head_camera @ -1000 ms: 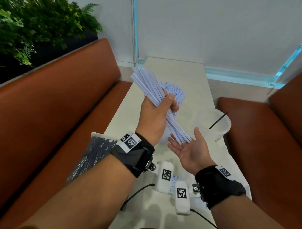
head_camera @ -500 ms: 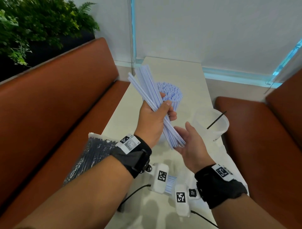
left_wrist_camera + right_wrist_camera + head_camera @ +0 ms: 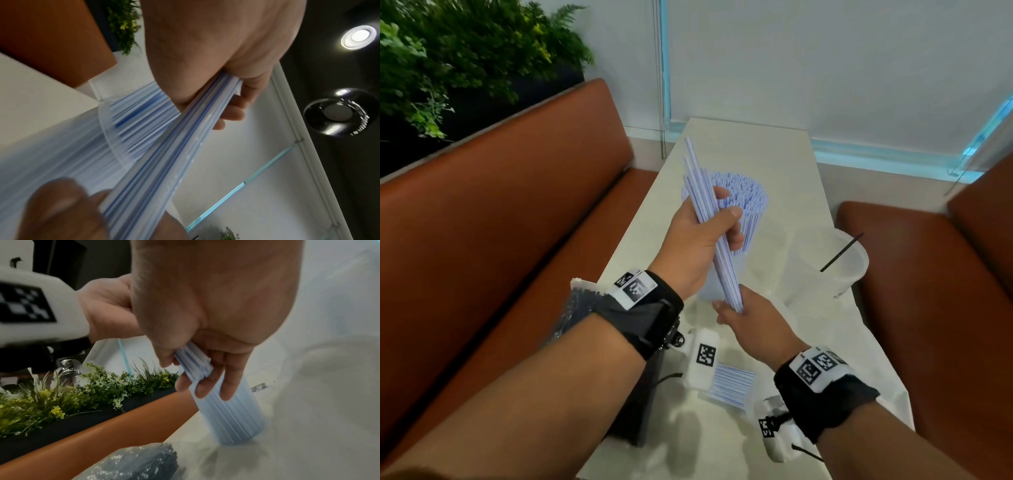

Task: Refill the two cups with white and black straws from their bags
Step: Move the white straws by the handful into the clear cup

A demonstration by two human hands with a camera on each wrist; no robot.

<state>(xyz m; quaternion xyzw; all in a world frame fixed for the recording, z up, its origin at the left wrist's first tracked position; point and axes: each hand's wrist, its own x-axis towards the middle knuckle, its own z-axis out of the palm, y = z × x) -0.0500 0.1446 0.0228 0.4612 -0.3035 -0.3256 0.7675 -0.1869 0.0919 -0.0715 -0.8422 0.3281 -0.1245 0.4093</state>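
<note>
My left hand (image 3: 729, 229) grips a bundle of white, blue-striped straws (image 3: 726, 274) around its middle, tilted with the tops away from me. My right hand (image 3: 736, 308) holds the bundle's lower ends; in the right wrist view its thumb and fingers (image 3: 205, 386) curl round them. Just behind the bundle stands a clear cup packed with white straws (image 3: 748, 195). A second clear cup (image 3: 839, 274), to the right, holds a single black straw (image 3: 840, 251). The bag of black straws (image 3: 577, 305) lies at the table's left edge, and the white straws' bag (image 3: 731, 382) lies under my wrists.
The narrow pale table (image 3: 774, 144) runs away from me to a white wall. Brown benches (image 3: 500, 222) flank it on both sides. Green plants (image 3: 448, 61) stand behind the left bench. White tagged camera blocks (image 3: 703, 356) hang under both wrists.
The right hand went from an open palm under the straws' ends to gripping them. The bundle has tipped more upright and drawn together, closer to the full cup.
</note>
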